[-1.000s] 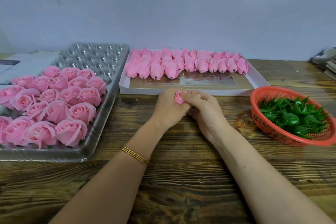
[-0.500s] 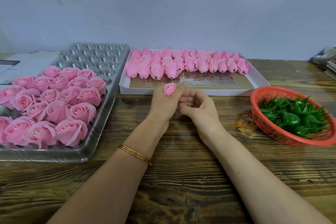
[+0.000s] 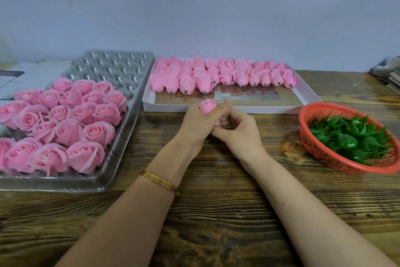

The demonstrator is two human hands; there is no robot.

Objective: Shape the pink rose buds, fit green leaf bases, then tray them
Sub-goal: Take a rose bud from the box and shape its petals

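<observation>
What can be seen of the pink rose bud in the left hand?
The pink rose bud is a small, tight spiral of matte, soft-looking pink petals. It stands upright over the wooden table, just before the white box. The left hand grips its lower half between thumb and curled forefinger, hiding the base; no green leaf base shows. The right hand curls against the left hand below it; whether it touches the bud is unclear.

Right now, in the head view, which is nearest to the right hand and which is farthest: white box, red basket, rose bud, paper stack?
1. The rose bud, held in the left hand, beside the right hand.
2. The white box, just behind.
3. The red basket, to the right.
4. The paper stack, far right corner.
</observation>
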